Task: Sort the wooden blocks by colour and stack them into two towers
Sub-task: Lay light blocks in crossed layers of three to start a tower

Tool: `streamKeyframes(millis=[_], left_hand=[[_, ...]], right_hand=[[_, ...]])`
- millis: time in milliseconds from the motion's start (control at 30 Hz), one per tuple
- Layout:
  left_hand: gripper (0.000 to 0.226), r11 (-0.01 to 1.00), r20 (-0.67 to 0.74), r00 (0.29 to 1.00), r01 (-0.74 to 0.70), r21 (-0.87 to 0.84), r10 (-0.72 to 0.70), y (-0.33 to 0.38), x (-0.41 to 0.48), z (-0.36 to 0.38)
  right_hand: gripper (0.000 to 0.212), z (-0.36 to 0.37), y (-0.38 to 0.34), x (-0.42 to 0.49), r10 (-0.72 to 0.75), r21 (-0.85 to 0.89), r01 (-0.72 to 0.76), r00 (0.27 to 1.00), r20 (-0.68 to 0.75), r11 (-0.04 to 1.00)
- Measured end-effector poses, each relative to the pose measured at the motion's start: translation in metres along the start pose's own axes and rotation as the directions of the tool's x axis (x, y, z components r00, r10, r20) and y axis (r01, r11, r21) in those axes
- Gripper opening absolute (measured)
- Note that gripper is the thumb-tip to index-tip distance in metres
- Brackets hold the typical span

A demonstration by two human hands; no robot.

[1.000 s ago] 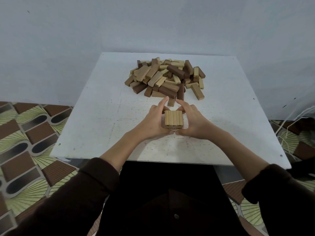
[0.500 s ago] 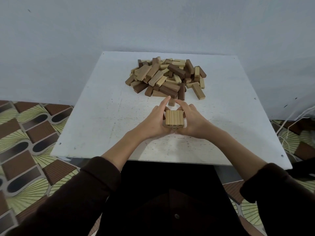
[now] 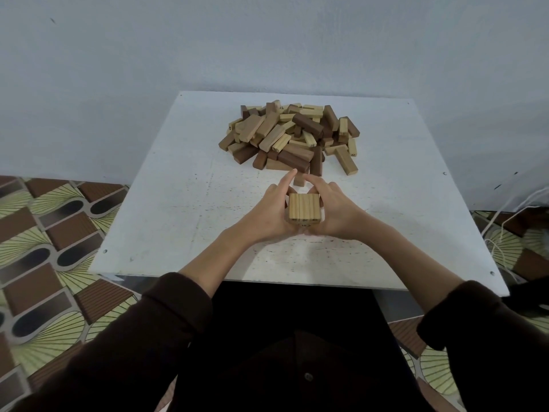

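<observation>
**Two hands square up the first light-coloured tower at the centre of the frame**

The left hand (image 3: 271,211) and right hand (image 3: 337,212) cup a small light-wood stack (image 3: 304,208) from either side, palms and thumbs pressed to its flanks and forefingers reaching past it until they almost meet. The stack stands on the white table (image 3: 178,203) just below the middle of the picture. A lone block (image 3: 299,181) lies just beyond the fingertips, and the unsorted pile (image 3: 292,135) of light and dark pieces fills the upper centre. How many layers the stack has cannot be told. The risk appears to be uneven pressure: squeezing harder on one side, or letting go abruptly, could skew the layers or topple them toward the pile.
</observation>
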State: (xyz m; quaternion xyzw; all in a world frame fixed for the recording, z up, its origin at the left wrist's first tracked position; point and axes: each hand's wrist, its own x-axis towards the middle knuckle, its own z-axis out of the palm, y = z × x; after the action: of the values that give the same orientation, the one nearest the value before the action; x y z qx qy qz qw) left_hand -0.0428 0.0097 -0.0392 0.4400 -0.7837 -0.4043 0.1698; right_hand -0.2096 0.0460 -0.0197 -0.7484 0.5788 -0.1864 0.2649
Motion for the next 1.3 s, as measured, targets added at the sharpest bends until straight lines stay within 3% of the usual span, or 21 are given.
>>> streamKeyframes(millis=[133, 400, 833, 1300], left_hand=[[0.119, 0.993, -0.031, 0.999, -0.009, 0.117, 0.013, -0.004, -0.007, 0.001], [0.105, 0.992, -0.037, 0.999, -0.020, 0.124, 0.025, -0.004, -0.017, 0.016], [0.108, 0.981, -0.024, 0.999, -0.035, 0.190, 0.040, -0.007, -0.017, 0.022], [0.107, 0.983, -0.026, 0.999, -0.026, 0.183, 0.032, -0.009, -0.016, 0.021]], right_hand=[[0.110, 0.004, 0.006, -0.006, 0.056, -0.019, -0.057, 0.997, -0.048, 0.998], [0.112, 0.032, 0.004, -0.021, 0.180, 0.039, -0.176, 0.973, -0.143, 0.984], [0.115, 0.045, 0.011, -0.018, 0.122, -0.133, -0.145, 0.978, -0.167, 0.980], [0.114, 0.044, 0.013, -0.018, 0.118, -0.119, -0.135, 0.983, -0.138, 0.984]])
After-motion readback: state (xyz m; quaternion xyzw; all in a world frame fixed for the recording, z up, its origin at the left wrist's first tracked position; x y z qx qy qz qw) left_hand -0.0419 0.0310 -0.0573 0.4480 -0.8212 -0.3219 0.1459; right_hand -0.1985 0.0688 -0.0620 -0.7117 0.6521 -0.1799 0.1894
